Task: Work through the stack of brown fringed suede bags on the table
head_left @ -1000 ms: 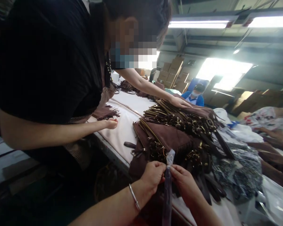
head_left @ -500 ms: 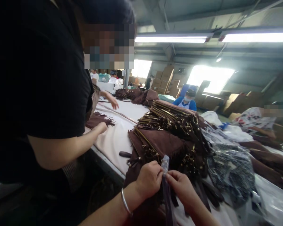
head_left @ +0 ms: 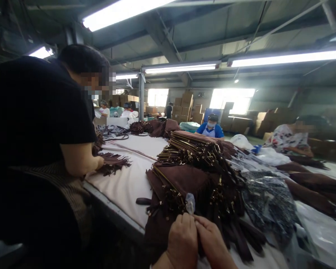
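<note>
My left hand (head_left: 182,242) and my right hand (head_left: 212,243) are pressed together at the bottom edge, both closed round a narrow clear plastic sleeve (head_left: 189,203) whose top sticks up between them. What lies inside the sleeve is hidden by my fingers. Just beyond my hands lies a stack of brown suede bags (head_left: 190,179) with gold zips, fringes and dark straps, on a white-covered table (head_left: 128,183).
A co-worker in a black top (head_left: 42,123) stands close on the left, one hand on a fringed brown piece (head_left: 112,163). Clear plastic bags (head_left: 268,201) lie at right. Other people sit across the table (head_left: 211,129). Cardboard boxes (head_left: 187,106) are stacked at the back.
The view has tilted up, so my hands sit lower in frame and closer together on the sleeve. The co-worker has drawn both arms back from the bag stack toward the fringed piece.
</note>
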Action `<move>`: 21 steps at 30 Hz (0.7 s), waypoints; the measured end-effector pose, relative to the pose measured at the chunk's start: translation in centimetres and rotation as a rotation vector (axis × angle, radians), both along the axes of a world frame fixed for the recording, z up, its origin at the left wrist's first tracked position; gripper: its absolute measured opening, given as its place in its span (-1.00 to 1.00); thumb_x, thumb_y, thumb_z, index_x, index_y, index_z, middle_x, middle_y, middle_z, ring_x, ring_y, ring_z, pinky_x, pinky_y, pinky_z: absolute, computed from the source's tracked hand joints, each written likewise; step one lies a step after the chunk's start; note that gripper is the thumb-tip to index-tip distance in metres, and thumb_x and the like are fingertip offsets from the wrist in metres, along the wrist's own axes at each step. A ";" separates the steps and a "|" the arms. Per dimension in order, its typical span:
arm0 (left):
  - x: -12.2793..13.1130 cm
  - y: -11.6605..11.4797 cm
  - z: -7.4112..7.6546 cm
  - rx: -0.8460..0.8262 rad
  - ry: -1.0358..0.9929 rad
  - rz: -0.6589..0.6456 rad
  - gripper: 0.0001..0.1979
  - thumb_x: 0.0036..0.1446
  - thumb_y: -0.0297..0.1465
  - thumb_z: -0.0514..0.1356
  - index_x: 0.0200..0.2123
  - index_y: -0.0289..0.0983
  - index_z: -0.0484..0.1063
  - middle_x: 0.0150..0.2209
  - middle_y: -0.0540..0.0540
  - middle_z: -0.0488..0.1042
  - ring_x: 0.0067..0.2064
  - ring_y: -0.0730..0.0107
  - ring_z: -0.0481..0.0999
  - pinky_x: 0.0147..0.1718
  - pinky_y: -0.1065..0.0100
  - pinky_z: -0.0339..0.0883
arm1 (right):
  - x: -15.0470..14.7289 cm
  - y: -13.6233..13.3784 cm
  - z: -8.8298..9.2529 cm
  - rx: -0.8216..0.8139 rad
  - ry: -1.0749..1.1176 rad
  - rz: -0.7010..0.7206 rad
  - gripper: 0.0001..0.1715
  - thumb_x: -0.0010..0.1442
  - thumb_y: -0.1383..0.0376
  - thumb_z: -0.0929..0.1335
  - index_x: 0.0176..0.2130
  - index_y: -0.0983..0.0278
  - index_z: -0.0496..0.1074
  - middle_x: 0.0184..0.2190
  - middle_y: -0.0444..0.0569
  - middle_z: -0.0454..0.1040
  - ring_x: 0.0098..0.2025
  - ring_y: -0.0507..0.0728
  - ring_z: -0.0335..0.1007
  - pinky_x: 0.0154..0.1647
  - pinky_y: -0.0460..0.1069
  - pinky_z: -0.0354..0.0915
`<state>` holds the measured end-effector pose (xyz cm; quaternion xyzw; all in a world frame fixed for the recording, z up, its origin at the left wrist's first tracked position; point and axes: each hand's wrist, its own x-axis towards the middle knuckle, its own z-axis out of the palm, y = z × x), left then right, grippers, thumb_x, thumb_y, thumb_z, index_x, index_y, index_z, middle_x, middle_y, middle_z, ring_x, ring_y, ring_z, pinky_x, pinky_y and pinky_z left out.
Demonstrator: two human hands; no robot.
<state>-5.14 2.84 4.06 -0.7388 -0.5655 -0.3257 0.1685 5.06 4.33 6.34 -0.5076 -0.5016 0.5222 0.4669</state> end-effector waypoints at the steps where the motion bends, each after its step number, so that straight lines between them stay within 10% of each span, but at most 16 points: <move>1: 0.1 -0.5 0.1 -0.023 0.000 -0.001 -0.75 0.03 -0.69 0.12 -0.27 -0.31 0.45 -0.35 -0.13 0.42 -0.34 0.23 0.39 -0.40 0.27 0.27 | 0.1 -0.2 0.2 -0.027 0.071 0.021 -0.70 -0.05 0.23 0.37 -0.30 0.29 0.60 -0.31 0.01 0.61 -0.18 0.23 0.48 -0.04 0.04 0.32; 7: -1.2 -2.7 1.6 -0.274 -0.418 -0.385 -0.60 0.16 -0.57 0.06 0.04 -0.22 0.40 -0.12 -0.21 0.39 -0.07 0.20 0.39 -0.10 0.21 0.34 | 1.3 -1.1 -0.7 -0.259 0.467 0.009 -0.64 -0.11 0.32 0.43 -0.22 0.31 0.56 -0.35 0.01 0.60 -0.33 0.12 0.48 -0.36 -0.08 0.34; 13: -2.3 -2.7 -0.4 -0.888 -1.269 -0.350 -0.58 0.17 -0.31 0.11 0.08 -0.35 0.30 -0.11 -0.24 0.45 -0.16 0.23 0.49 -0.39 0.37 0.39 | 3.2 -3.6 -3.9 -0.312 0.331 0.059 -0.55 0.04 0.03 0.43 -0.17 0.29 0.52 -0.33 -0.01 0.55 -0.41 0.05 0.41 -0.45 -0.10 0.25; 21: -1.4 -2.8 -0.7 -0.775 -0.897 -0.320 -0.76 0.17 -0.28 0.13 -0.36 -0.31 0.52 -0.43 -0.09 0.50 -0.38 0.35 0.44 -0.37 0.36 0.30 | 4.1 -8.3 -7.9 -0.218 0.074 0.236 -0.44 0.02 -0.13 0.38 -0.43 0.33 0.49 -0.54 -0.07 0.44 -0.48 0.07 0.31 -0.44 -0.06 0.21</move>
